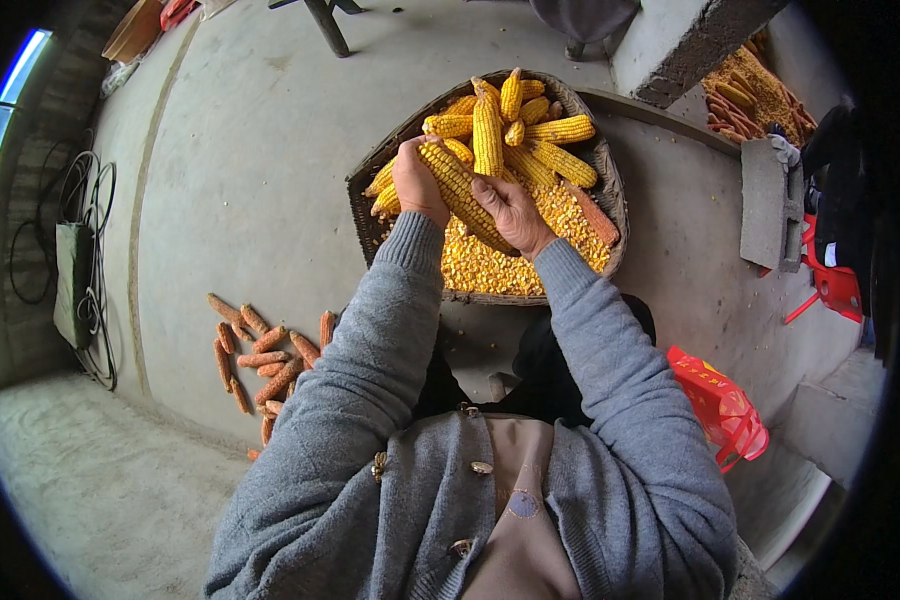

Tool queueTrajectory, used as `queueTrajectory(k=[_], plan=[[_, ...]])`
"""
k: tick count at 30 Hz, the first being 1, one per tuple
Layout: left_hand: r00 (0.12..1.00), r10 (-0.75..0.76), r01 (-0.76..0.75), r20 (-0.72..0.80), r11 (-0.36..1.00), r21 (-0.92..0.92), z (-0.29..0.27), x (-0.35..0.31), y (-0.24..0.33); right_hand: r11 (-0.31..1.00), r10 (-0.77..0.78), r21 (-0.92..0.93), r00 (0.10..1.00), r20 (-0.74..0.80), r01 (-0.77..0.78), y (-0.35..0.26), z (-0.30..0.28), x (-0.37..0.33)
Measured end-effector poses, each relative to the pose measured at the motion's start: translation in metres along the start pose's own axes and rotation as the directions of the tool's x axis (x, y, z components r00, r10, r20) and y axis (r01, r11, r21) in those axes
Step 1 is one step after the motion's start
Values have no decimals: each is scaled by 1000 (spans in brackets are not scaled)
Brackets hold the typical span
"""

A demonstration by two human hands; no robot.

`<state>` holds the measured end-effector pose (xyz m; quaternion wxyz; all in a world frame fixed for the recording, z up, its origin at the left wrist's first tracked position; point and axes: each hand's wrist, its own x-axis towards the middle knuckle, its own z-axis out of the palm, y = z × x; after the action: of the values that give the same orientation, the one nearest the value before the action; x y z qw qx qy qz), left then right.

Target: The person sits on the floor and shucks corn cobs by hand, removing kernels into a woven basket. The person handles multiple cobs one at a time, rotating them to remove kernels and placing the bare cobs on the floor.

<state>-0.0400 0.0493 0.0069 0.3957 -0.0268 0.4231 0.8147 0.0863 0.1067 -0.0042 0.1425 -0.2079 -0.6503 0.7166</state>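
Grey concrete floor (240, 170) all around, with a dark seam running down the left and a strip of bright window (0, 150) at the far left. Coiled black cables (95, 210) against the left wall; at right, a hollow concrete block (765, 205) with a red plastic seat (835, 280) just beside. Another heap of yellow kernels and cobs (765, 95) in the far right corner.

At the middle, over a dark woven basket (510, 299), a single corn cob (460, 195) held up between both hands. Long and plump, slanting from far left to near right, narrowing at the near end. Thickly set with kernels in close lengthwise rows, glossy golden yellow toward the far end, duller and browner toward the near end.

Left hand (417, 180) curled around the cob's left side at the far end. Right hand (515, 215) closed on the right side of the same cob, thumb pressed flat against the kernels, other fingers mostly hidden; cannot tell their exact grip.

Inside the basket, whole yellow cobs (487, 140) piled at the far side, loose kernels (480, 270) spread across the near part, and one bare reddish cob (592, 215) at right. On the floor at near left, a scatter of stripped orange-brown cobs (270, 358). At near right, a red bag (715, 405) with lighter markings.
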Motion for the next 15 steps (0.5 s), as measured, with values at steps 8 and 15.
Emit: queueTrajectory(k=[8, 15], plan=[[1000, 12, -13, 28, 1000, 18, -6, 11, -11, 990, 78, 124, 992, -98, -65, 22, -6, 7], [999, 7, -8, 44, 1000, 22, -8, 12, -20, 996, 93, -3, 994, -56, -93, 8, -6, 4]])
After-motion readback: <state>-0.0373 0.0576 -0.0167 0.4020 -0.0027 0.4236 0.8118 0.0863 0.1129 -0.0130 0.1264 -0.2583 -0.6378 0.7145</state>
